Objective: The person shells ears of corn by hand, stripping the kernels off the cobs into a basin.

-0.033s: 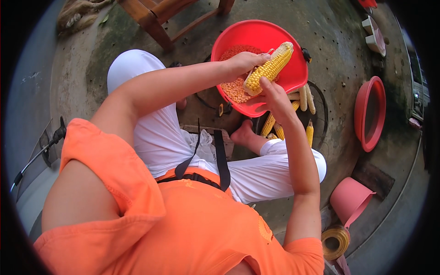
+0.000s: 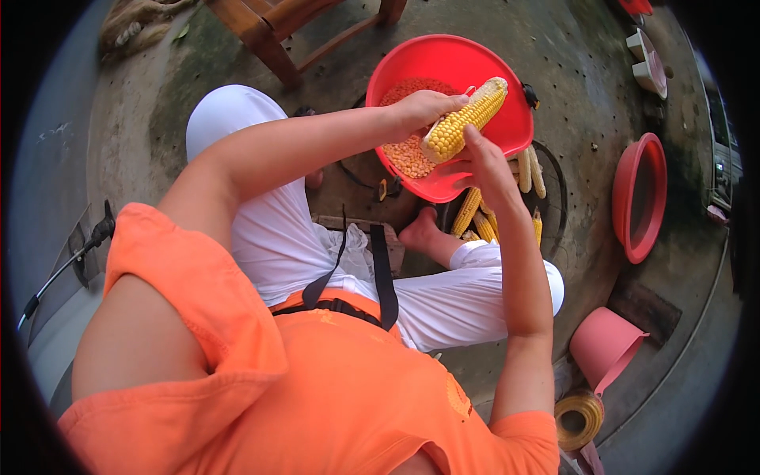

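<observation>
A yellow corn cob (image 2: 467, 119), kernels still on most of it, is held aslant over the red basin (image 2: 511, 119). My left hand (image 2: 427, 109) is closed around its left side, with the thumb along the upper part. At the cob's lower right side, my right hand (image 2: 489, 162) touches the kernels with its thumb. The other right fingers stretch out beneath the cob, apart from each other. Loose orange-yellow kernels (image 2: 408, 158) cover the left part of the basin's bottom. The cob and my left hand hide some of them.
Several more corn cobs (image 2: 469, 210) lie right of my bare foot, beside pale stripped cobs (image 2: 535, 172). Farther right are a shallow red tub (image 2: 619, 198), a pink bucket (image 2: 602, 344) and a tape roll (image 2: 578, 419). A wooden chair (image 2: 277, 28) stands beyond my left knee.
My right thumb has moved slightly up along the cob, and the right hand has shifted a little right. My left hand keeps its hold.
</observation>
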### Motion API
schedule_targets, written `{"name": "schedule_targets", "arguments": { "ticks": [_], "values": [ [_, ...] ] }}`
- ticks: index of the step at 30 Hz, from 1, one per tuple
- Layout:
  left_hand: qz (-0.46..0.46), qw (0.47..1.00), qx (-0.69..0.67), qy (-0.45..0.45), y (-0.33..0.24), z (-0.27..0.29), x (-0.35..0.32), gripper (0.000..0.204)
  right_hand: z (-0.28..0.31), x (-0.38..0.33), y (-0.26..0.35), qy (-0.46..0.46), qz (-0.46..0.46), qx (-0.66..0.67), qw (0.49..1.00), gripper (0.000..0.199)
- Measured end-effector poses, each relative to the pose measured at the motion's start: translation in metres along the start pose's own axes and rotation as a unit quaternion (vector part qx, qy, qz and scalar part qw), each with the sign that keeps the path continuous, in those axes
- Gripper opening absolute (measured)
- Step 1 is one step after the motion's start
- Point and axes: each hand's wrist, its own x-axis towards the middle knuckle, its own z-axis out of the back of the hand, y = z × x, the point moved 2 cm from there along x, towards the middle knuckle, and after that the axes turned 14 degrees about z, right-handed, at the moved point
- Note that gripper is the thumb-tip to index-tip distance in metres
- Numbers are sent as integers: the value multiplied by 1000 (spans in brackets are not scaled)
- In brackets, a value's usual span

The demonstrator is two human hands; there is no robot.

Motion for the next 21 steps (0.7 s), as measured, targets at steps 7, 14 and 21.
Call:
{"name": "schedule_targets", "arguments": {
  "ticks": [7,14,21],
  "values": [
    [8,965,259,-32,-9,-5,2,46,39,30,2,-94,41,198,975,42],
    [-35,883,434,-176,-5,33,19,49,62,20,15,-223,142,0,964,42],
    [-71,929,361,-34,-7,-11,-3,51,58,9,19,-244,155,64,955,38]
  ]
}}
